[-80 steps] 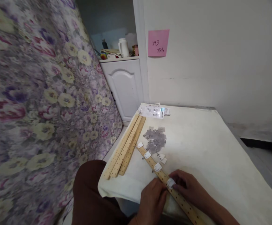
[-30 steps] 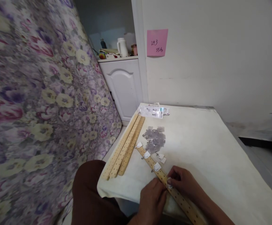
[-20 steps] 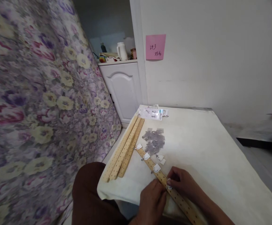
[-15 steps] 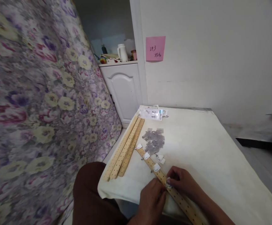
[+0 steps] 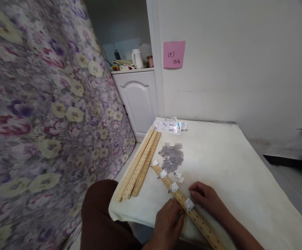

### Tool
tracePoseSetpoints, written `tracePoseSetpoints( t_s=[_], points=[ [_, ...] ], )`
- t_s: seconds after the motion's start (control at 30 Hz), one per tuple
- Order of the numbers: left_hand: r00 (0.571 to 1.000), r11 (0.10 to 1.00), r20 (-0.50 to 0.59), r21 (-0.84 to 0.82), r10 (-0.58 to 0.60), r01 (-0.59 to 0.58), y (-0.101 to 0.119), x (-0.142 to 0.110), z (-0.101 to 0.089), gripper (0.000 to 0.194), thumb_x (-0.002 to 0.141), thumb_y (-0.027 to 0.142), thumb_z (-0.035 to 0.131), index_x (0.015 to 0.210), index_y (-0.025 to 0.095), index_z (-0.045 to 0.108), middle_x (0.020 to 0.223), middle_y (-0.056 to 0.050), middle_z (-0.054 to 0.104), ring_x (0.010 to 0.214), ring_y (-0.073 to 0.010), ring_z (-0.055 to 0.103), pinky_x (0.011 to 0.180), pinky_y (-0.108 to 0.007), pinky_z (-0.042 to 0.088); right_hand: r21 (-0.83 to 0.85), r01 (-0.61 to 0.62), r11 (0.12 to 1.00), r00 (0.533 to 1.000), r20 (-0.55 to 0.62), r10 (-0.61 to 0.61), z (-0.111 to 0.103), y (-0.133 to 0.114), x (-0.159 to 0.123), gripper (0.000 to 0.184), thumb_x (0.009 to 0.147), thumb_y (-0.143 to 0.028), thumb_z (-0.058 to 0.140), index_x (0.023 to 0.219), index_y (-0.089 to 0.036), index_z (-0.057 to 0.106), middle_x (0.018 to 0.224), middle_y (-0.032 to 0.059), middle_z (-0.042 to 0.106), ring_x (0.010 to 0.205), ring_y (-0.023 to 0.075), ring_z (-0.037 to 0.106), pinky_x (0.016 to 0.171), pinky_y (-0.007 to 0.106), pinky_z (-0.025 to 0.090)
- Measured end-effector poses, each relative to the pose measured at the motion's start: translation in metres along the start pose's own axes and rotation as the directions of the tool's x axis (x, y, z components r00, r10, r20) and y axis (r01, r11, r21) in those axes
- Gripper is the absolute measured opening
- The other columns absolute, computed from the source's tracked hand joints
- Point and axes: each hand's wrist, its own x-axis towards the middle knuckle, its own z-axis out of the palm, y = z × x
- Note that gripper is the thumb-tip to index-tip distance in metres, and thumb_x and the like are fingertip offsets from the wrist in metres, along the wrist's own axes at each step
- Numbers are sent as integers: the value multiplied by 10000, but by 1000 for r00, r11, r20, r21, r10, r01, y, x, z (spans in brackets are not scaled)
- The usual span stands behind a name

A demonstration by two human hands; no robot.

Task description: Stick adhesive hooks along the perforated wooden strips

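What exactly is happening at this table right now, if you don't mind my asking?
A person is seated at a cloth-covered table, working on a perforated wooden strip that lies diagonally across it. Four small white hooks sit along the strip; the nearest hook lies between the two hands. The left hand rests against the strip, and the right hand is just beside that hook. A pile of clear hook pieces and three spare strips lie farther back.

Perforated wooden strip (image 5: 190, 212) lies diagonally (four white hooks (image 5: 189, 204) stuck on)
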Motion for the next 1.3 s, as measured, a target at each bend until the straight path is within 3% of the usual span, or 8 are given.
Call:
tracePoseSetpoints(
  t_s=[0.17, 0.37, 0.53, 0.7, 0.93, 1.1, 1.3],
  points=[
    [999, 997, -10, -60, 40, -40, -4, -1, -3, 175, 849, 89, 448, 889, 227, 548, 874, -9, 592, 802, -132, 556, 698, -224, 445, -210, 28, 977, 995, -87, -47, -6, -5, 29, 184, 812, -321, 507, 834, -190, 634, 674, -7, 633, 642, 156, 580, 629, 272, 454],
    [992, 990, -42, -79, 117, -120, -14, -2, -2, 185, 867, 92, 388, 906, 220, 516, 856, -28, 568, 795, -139, 549, 694, -233, 449, -364, 1, 931, 993, -107, -43, 11, -16, 66, 201, 692, -283, 665, 874, -199, 659, 815, 23, 649, 724, 169, 583, 674, 285, 435],
    [988, 983, -40, -102, 147, -151, -18, -2, -1, 175, 868, 96, 383, 896, 225, 499, 833, -28, 561, 780, -141, 547, 673, -228, 447, -453, 8, 891, 996, -73, -46, 14, -16, 73, 138, 723, -234, 626, 851, -209, 668, 791, 20, 646, 731, 164, 579, 690, 277, 418],
    [985, 979, -53, -114, 162, -167, -16, -2, -4, 174, 869, 97, 393, 911, 231, 497, 857, -33, 564, 811, -147, 548, 679, -231, 448, -494, 5, 869, 998, -54, -36, 11, -13, 76, 186, 736, -222, 605, 917, -202, 646, 810, 20, 638, 737, 165, 577, 696, 275, 414],
    [984, 979, -49, -103, 170, -175, -17, -2, -3, 194, 872, 99, 377, 926, 230, 509, 852, -29, 569, 802, -142, 557, 696, -229, 457, -521, 60, 851, 995, -35, -92, 10, -13, 74, 99, 772, -229, 557, 844, -192, 614, 853, 42, 601, 759, 174, 556, 702, 283, 394],
    [988, 983, -42, -101, 148, -151, -17, -3, -2, 199, 874, 103, 377, 929, 230, 520, 868, -32, 575, 822, -146, 563, 715, -242, 465, -482, 79, 872, 991, -54, -120, 1, -12, 66, 200, 853, -278, 442, 745, -202, 592, 833, 59, 619, 805, 201, 558, 755, 319, 388],
    [991, 985, -48, -107, 127, -132, -13, -1, -4, 191, 879, 110, 377, 916, 223, 527, 863, -34, 578, 828, -147, 560, 705, -239, 460, -249, -11, 969, 999, -40, 1, -14, -7, 54, 358, 904, -420, 310, 649, -227, 469, 530, -29, 572, 481, 138, 545, 530, 264, 429]
  ],
)
